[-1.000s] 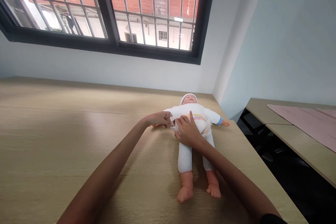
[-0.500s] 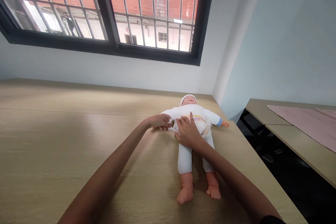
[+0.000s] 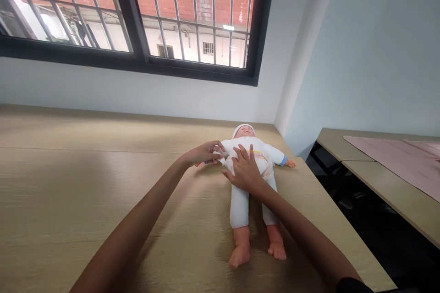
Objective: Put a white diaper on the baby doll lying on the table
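White-diapered doll (image 3: 239,208) — right hand (image 3: 246,173) on it, fingers spread; left hand (image 3: 203,152) curled alongside — grip unclear.

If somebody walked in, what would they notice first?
Probably the doll, lying face-up on the table right of centre, the left hand by its diaper and the right hand spread over it. Then the barred window, upper left, and the pink cloth, far right.

Cloth-bodied doll (image 3: 239,206), smooth wood-grain table (image 3: 85,201)
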`<state>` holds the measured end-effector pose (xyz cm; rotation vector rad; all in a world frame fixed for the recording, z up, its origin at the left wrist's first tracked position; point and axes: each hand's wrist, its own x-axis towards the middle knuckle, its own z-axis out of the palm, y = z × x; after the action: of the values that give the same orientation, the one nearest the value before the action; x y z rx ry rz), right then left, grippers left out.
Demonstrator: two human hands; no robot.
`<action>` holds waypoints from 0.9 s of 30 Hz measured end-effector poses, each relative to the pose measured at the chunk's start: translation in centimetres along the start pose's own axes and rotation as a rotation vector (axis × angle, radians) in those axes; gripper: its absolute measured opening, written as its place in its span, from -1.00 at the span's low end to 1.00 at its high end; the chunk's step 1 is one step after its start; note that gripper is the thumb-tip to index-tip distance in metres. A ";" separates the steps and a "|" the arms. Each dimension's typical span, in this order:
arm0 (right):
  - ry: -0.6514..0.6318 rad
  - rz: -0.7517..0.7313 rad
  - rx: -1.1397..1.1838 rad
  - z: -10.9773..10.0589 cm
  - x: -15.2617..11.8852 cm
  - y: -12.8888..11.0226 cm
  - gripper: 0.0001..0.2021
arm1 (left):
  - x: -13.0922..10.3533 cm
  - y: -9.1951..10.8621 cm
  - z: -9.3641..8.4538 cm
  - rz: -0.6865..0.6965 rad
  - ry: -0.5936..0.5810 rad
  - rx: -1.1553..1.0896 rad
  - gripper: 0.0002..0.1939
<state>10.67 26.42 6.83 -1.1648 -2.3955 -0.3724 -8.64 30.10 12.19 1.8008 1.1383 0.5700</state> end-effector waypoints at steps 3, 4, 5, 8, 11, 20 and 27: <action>-0.007 0.017 0.135 -1.1 0.4 1.7 -0.57 | 0.4 0.1 1.2 0.086 0.066 -0.036 -0.67; -0.008 0.042 0.196 -1.7 0.5 2.5 -0.55 | 0.6 0.0 1.5 0.108 0.083 -0.060 -0.66; -0.010 0.074 0.256 -2.3 0.6 3.4 -0.54 | 0.7 -0.1 1.8 0.127 0.097 -0.089 -0.66; -0.077 0.134 0.402 -3.7 0.7 5.8 -0.65 | 1.0 0.0 2.5 0.185 0.141 -0.166 -0.64; -0.152 0.131 0.463 -4.0 0.5 6.8 -0.73 | 1.2 0.8 3.5 0.242 0.179 -0.134 -0.67; -0.156 0.146 0.396 -1.6 0.9 6.5 -0.69 | 2.5 2.3 6.6 0.379 0.195 0.202 -0.86; -0.282 0.167 0.717 -4.6 0.5 7.7 -0.64 | 3.2 0.6 7.1 0.350 0.280 0.164 -0.74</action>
<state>17.77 29.54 11.38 -1.0928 -2.3061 0.6950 -1.52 29.62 9.02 2.1297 1.0819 0.9830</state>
